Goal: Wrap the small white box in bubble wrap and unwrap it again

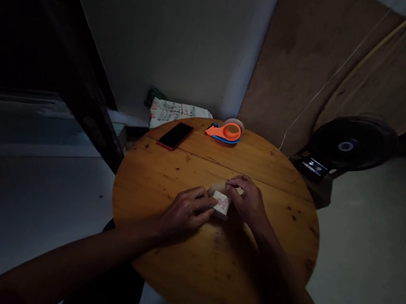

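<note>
A small white box point(222, 203) with faint reddish markings sits on the round wooden table point(170, 177). My left hand point(192, 209) grips it from the left, the fingers closed along its side and top edge. Just beyond the box, my right hand point(245, 196) is closed in a pinch, thumb against forefinger. A pale, blurry patch point(217, 188) shows between the hands at the far side of the box; whether it is a flap or a film I cannot tell. What the right fingertips hold, if anything, is too small and dark to make out.
An orange and blue tape dispenser point(229, 131) lies at the table's far edge, with a red-edged phone point(175, 136) to its left. Behind them is a printed white sack point(178, 112). A dark fan point(348, 142) stands right of the table, near a thin hanging cord point(317, 94).
</note>
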`<state>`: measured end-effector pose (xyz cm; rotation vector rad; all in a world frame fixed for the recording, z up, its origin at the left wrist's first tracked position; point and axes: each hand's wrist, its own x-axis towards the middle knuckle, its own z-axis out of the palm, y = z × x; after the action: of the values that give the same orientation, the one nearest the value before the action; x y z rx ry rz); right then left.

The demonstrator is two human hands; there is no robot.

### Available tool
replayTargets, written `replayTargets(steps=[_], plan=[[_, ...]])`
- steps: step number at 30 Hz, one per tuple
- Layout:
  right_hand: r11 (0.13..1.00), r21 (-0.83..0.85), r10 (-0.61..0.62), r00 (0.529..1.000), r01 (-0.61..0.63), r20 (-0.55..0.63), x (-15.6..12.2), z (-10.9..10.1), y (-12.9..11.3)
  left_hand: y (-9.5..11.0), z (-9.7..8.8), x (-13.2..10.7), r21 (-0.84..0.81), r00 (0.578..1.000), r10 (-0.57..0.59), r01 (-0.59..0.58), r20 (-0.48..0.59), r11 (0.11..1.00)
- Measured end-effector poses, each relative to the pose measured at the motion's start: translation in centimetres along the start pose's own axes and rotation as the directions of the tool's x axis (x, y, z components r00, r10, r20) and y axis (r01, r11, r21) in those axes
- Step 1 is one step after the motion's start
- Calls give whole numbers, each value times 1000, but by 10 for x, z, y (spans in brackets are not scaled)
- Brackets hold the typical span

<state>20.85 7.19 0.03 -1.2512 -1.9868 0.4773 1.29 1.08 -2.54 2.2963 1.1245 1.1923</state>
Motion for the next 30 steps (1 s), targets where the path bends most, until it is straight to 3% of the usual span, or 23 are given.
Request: replayTargets(steps=[6, 13, 20, 26, 30], plan=[[963, 268, 2, 1000, -9, 27, -6, 0, -5, -1, 0, 0, 11, 1000, 8, -8, 4, 1000], [957, 287, -48, 997, 30, 56, -13, -3, -13, -3, 0, 1, 17, 999, 39, -39, -3, 999], [983, -1, -183, 978, 184, 100, -18, -12, -20, -1, -2, 3, 37, 999, 51, -51, -2, 998], [867, -359, -301, 937, 346, 177, -40, -19, -30, 1, -2, 3, 27, 999, 40, -40, -15, 999], [832, -430, -352, 933, 350, 79, -56, -10, -30, 1, -1, 1, 13, 999, 47, -47, -13, 999]])
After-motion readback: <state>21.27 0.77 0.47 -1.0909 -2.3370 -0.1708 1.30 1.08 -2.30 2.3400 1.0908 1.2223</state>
